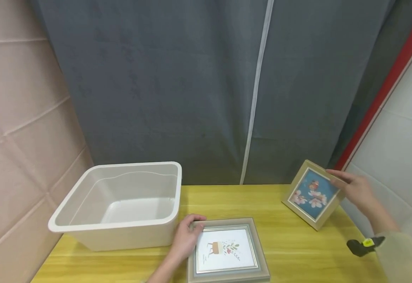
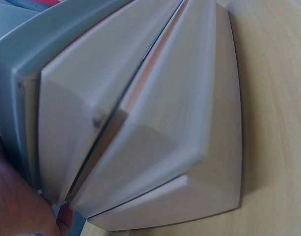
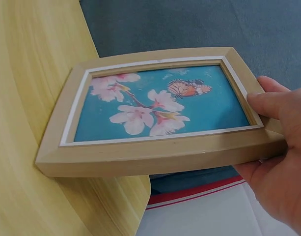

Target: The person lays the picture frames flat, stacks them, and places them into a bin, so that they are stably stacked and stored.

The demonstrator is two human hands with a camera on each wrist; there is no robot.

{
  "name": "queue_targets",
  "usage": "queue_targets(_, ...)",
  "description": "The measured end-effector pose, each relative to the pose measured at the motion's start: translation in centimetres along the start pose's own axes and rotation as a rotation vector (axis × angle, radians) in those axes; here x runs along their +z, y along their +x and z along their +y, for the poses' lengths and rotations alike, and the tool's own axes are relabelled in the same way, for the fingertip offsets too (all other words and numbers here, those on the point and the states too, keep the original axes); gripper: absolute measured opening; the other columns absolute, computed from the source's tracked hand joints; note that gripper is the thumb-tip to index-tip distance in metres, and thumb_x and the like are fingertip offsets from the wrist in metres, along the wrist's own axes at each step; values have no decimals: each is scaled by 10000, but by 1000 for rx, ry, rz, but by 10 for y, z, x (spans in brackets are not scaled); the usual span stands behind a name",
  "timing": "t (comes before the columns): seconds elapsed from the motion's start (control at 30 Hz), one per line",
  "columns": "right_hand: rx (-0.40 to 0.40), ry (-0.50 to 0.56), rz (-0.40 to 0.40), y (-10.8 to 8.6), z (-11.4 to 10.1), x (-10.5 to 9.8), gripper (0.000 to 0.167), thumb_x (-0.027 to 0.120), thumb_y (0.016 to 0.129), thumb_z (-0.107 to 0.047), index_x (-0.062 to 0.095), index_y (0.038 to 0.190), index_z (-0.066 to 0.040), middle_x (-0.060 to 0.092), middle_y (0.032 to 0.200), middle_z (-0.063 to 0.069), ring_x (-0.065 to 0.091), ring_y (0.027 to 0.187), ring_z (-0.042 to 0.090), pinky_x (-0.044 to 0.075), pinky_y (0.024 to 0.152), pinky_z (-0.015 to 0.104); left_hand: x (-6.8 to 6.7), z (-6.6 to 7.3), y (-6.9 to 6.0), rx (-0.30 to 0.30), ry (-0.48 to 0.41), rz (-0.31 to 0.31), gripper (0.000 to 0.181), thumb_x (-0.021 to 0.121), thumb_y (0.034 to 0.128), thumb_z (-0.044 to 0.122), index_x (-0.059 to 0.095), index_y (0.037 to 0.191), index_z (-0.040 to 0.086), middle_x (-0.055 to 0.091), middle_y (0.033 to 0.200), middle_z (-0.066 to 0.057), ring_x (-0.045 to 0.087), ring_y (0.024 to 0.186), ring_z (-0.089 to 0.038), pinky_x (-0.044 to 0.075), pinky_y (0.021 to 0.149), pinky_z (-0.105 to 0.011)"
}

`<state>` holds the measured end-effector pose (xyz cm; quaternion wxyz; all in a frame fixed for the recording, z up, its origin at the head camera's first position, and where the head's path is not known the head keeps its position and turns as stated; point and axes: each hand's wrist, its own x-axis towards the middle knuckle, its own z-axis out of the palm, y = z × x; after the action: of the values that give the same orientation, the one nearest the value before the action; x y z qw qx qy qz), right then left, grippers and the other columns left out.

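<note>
My left hand (image 1: 186, 237) grips the upper left edge of a silver-grey picture frame (image 1: 227, 251) with a plant drawing, at the table's front middle. The left wrist view shows this grey-edged frame (image 2: 20, 93) on top of other pale frames (image 2: 160, 132), stacked unevenly; the fingers are partly hidden at its edge. To the right, my right hand (image 1: 357, 191) pinches the corner of a tan picture frame (image 1: 313, 195) with pink blossoms and a butterfly, thumb on the front, other fingers behind. That frame is tilted, its lower end close to the wooden table; contact is unclear.
A white plastic tub (image 1: 121, 232) stands on the left of the wooden table (image 1: 227, 200). A dark grey curtain (image 1: 163, 98) hangs behind the table. A pale pink wall covering (image 1: 18, 157) is at left, and a white one (image 1: 397, 157) with red trim at right.
</note>
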<state>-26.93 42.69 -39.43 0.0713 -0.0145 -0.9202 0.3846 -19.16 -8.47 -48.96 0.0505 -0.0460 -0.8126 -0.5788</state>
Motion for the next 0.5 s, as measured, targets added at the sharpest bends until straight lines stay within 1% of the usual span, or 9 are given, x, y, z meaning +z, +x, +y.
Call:
queue_targets(0.13, -26, 12, 36, -3, -1, 3, 533, 512, 1077, -372, 495, 1508, -58, 535, 1364, 378, 440, 1256, 509, 367, 963, 748, -1, 2, -1, 3, -1, -8, 178, 662, 953, 82, 720, 1119, 109, 680, 1186, -45, 569, 1231, -333, 369, 1092, -607)
queue_targets(0.27, -14, 47, 48, -8, -1, 3, 545, 513, 1075, -381, 475, 1528, -81, 505, 1406, 369, 406, 1283, 512, 353, 974, 753, -1, 4, -2, 13, 3, -24, 191, 666, 946, 68, 717, 1129, 80, 677, 1196, -64, 561, 1242, -357, 370, 1091, -614)
queue_targets(0.43, 25, 69, 51, -16, -6, 3, 565, 517, 1064, -432, 471, 1546, -141, 469, 1465, 329, 398, 1278, 452, 375, 968, 721, -2, 3, -1, 22, 15, -23, 204, 692, 924, 71, 729, 1124, 85, 673, 1206, -80, 556, 1249, -371, 366, 1102, -612)
queue_targets(0.5, 36, 61, 57, -19, -10, 2, 560, 528, 1055, -454, 487, 1542, -182, 506, 1452, 265, 417, 1257, 380, 407, 959, 660, -2, 2, 0, 30, 17, -25, 220, 715, 910, 89, 733, 1129, 92, 671, 1215, -85, 554, 1252, -377, 362, 1106, -615)
